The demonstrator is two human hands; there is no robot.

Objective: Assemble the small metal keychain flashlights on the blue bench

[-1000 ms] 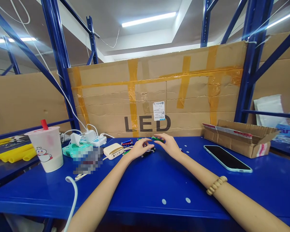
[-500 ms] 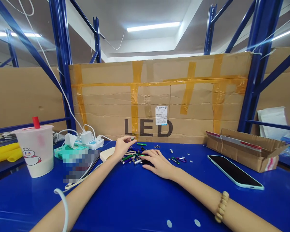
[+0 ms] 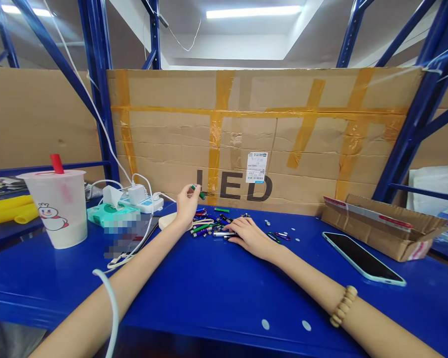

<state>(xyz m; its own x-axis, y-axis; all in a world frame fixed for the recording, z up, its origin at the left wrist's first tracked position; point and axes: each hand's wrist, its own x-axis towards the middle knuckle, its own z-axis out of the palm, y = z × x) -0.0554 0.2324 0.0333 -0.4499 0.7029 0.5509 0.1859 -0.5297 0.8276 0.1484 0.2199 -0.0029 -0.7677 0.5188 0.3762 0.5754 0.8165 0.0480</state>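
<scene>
1. Our left hand was raised, thumb and fingers pinched closed on a small green metal cylinder, which was held up in front of the taped cardboard panel (too small to tell exactly what it was).
2. Our right hand rested with fingers loosely open, touching the edge of a heap of small metal tubes on the blue steel shelf.
3. Coloured carabiners lay just beside that hand, and a phone lay farther right.
</scene>
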